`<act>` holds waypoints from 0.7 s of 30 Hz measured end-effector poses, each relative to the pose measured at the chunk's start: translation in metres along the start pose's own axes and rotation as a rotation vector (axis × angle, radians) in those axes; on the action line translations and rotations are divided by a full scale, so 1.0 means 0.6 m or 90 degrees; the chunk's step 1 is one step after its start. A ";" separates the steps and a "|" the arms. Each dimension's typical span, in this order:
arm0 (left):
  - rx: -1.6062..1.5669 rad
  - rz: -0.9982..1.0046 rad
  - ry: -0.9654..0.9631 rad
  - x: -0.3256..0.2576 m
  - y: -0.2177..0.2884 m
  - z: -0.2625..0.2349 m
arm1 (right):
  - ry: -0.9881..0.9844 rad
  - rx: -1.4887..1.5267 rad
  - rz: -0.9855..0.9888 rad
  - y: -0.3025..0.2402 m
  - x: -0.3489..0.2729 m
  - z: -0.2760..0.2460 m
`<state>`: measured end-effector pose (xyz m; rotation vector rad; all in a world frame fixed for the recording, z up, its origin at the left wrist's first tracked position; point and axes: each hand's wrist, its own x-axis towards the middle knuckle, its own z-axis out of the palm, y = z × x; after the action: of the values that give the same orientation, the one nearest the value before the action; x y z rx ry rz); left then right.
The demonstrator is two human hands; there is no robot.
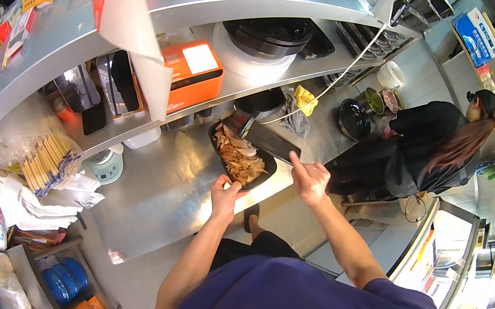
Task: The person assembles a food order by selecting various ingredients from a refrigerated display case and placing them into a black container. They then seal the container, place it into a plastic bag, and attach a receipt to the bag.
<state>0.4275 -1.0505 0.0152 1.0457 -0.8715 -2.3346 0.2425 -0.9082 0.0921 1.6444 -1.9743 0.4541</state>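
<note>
A black rectangular tray (257, 183) filled with thin brown slices of meat (240, 159) sits on the steel counter in front of me. My left hand (224, 199) pinches its near left corner between thumb and fingers. Just right of the tray, a dark, flat, rectangular piece (276, 142) slants across the counter; its kind is hard to make out. The curled fingers of my right hand (311, 180) grip its near corner. Something dark with a shiny face (238, 123) lies at the tray's far end.
Left on the steel counter (151, 203) stand a round pale-green scale (108, 168) and bagged chopsticks (47, 163). An orange device (193, 74) sits on the shelf above. Cloths (304, 100), black bowl (354, 119) and a person in black (417, 149) are at right.
</note>
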 end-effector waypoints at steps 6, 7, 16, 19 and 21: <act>0.018 0.007 0.037 0.014 -0.005 0.041 | 0.068 0.059 0.011 0.069 0.007 -0.004; 0.012 0.008 0.046 0.010 -0.008 0.052 | 0.023 0.078 0.032 0.085 -0.006 0.009; 0.009 0.023 0.130 -0.032 -0.044 0.093 | -0.037 0.809 0.730 0.245 -0.046 -0.056; -0.020 0.010 0.186 -0.097 -0.027 0.127 | -0.007 0.831 0.870 0.325 -0.111 -0.106; 0.023 0.022 0.199 -0.129 -0.049 0.100 | 0.024 0.842 0.839 0.395 -0.164 -0.092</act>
<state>0.4254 -0.9610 0.0645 1.3534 -0.8045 -2.0580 0.0330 -0.7500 0.0964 0.3636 -2.6096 2.5905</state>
